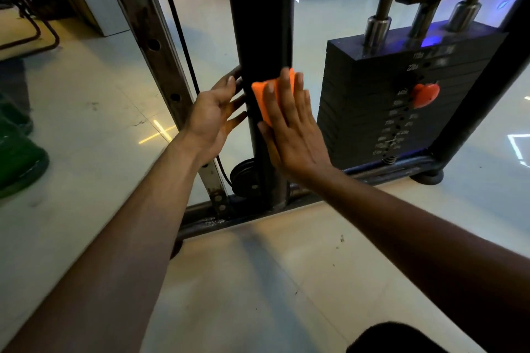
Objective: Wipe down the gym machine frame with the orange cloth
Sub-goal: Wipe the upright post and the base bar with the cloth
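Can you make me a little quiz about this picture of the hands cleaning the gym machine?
1. True or false: the right hand presses the orange cloth flat against the black upright post.
2. Which hand touches the post with no cloth: A) left hand, B) right hand, C) neither?
3. Fill in: the orange selector pin sits in the ______ stack to the right of the post.

Key
1. True; the fingers lie straight over the cloth.
2. A; its fingertips reach the post's left edge.
3. Weight.
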